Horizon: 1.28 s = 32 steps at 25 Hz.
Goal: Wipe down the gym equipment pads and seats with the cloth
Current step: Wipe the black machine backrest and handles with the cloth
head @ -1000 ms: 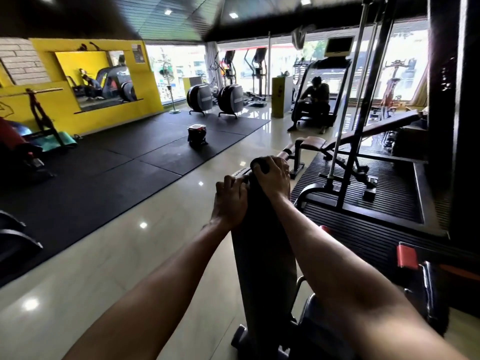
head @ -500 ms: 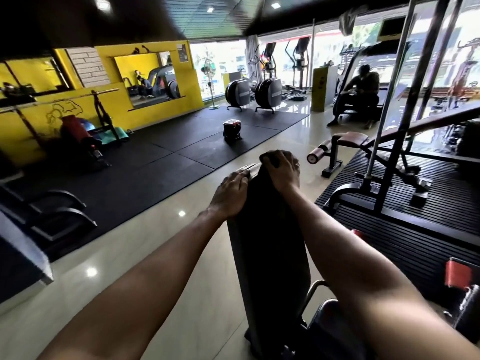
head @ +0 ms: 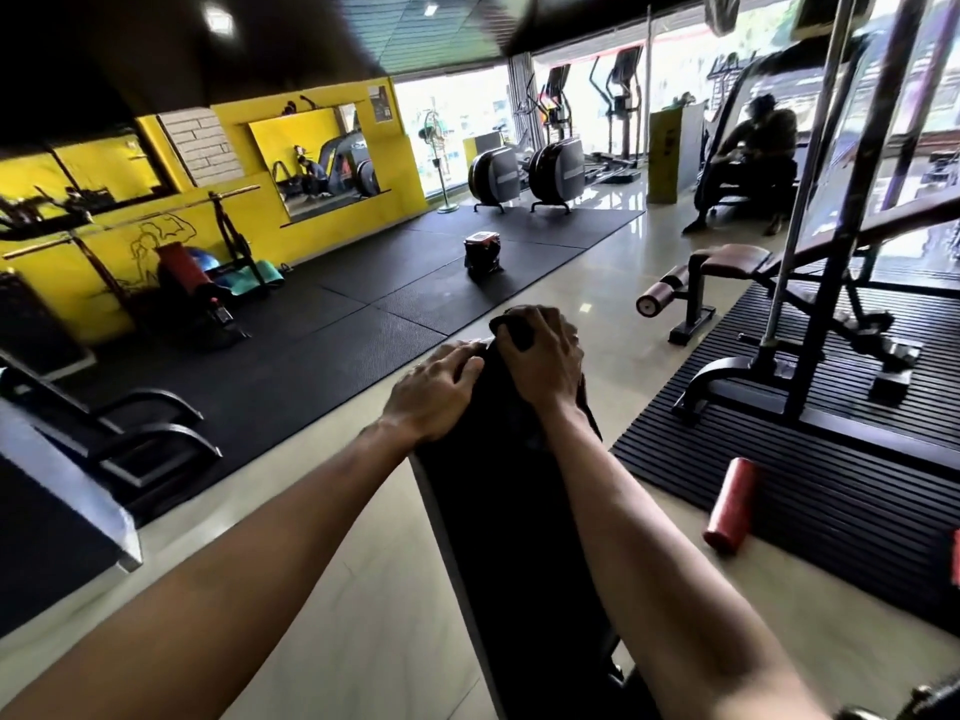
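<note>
1. Wiping stands at the far end of the long black pad (head: 498, 511). The dark cloth (head: 511, 330) sits bunched on that end, towards its right corner, under the right hand (head: 545, 361).
2. Right hand: fingers (head: 556, 324) curled over the cloth and clamped on it, palm bearing down on the pad.
3. Left hand (head: 436, 392): on the pad's left edge, just beside the right hand. Its fingers lie close together and nearly straight, holding nothing. Judged to be steadying the pad.
4. Step in hand (judgement): top-end pass of this pad. The length of pad nearer the camera looks not yet covered.
5. Next move calls for drawing the cloth down the pad towards the near end, with even pressure, edge to edge, the left hand bracing.
6. Count:
   - cloth 1, pad in hand 1, hands 2
   - a second bench (head: 732, 259) with a reddish seat, well apart on the right: 1
   - red roller (head: 730, 506) on the floor beside the ribbed mat: 1
   - seated person (head: 753, 158) by the windows: 1
</note>
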Tool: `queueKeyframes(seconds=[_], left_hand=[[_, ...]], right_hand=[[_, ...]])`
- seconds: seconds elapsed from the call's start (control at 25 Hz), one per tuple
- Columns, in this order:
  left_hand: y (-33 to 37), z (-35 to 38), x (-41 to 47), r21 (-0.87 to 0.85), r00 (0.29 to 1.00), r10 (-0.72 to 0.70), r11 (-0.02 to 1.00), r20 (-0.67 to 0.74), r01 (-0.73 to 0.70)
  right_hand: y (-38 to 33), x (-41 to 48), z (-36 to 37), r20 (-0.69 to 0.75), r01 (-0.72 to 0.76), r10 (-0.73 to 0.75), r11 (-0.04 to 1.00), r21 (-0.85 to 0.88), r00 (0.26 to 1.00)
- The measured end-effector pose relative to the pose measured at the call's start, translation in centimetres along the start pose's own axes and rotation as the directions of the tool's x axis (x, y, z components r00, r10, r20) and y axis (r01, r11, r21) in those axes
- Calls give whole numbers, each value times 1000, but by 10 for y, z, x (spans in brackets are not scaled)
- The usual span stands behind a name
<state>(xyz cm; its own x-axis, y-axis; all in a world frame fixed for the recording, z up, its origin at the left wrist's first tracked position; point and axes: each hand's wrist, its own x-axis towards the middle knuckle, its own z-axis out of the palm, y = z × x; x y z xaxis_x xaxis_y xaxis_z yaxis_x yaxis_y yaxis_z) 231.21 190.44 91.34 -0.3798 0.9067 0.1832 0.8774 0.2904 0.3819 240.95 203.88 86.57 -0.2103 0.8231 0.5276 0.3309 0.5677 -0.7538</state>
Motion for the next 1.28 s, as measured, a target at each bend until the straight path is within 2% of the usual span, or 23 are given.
queueKeyframes(seconds=[0.24,0.32,0.44,0.52,0.6,0.68,0.72,0.8,0.88,0.92,0.96,1.0,1.08,1.12,1.16,1.28], left_hand=[[1,0,1,-20,1000,0,1000,-14,-1],[1,0,-1,-33,1000,10,999,-18,-10],[1,1,-2,-37,999,16,999,-42,-18],[2,0,-2,-47,999,13,999,-50,-16],[2,-1,-3,-55,998,11,998,-55,-14],[2,-1,-3,-53,998,9,998,-59,-12],[3,-1,-2,-52,998,2,999,-60,-5],[1,-1,-2,-39,998,2,999,-60,-4],[0,0,-2,-34,998,19,999,-65,-21],[-1,1,-1,-38,997,30,999,-66,-32],[-2,1,0,-43,997,37,998,-60,-40],[-3,2,0,-46,998,42,998,-53,-44],[-3,1,-1,-46,998,42,998,-49,-44],[-3,1,-2,-44,998,41,998,-55,-43],[-3,1,-3,-40,997,38,998,-65,-40],[0,0,-1,-26,997,16,1000,-69,-18]], right_hand=[[29,9,-7,102,-274,261,950,146,960],[60,-10,-7,163,-419,395,896,149,904],[98,-37,-5,256,-612,577,787,81,776],[92,-36,0,213,-662,632,738,129,745],[63,-29,10,107,-654,646,732,191,755],[23,-31,20,-22,-586,603,782,213,797],[4,-40,23,-101,-507,535,835,214,839],[-13,-75,31,-213,-265,305,944,198,928],[4,-118,39,-175,-68,96,985,157,980],[20,-133,39,-123,-47,61,992,118,991],[38,-139,39,-78,-104,111,990,97,991],[50,-134,36,-36,-233,238,966,113,970],[58,-101,26,18,-516,525,829,215,851],[55,-81,22,27,-572,586,779,258,810],[47,-64,19,23,-572,588,776,265,809],[0,-57,24,-87,-397,423,892,216,902]])
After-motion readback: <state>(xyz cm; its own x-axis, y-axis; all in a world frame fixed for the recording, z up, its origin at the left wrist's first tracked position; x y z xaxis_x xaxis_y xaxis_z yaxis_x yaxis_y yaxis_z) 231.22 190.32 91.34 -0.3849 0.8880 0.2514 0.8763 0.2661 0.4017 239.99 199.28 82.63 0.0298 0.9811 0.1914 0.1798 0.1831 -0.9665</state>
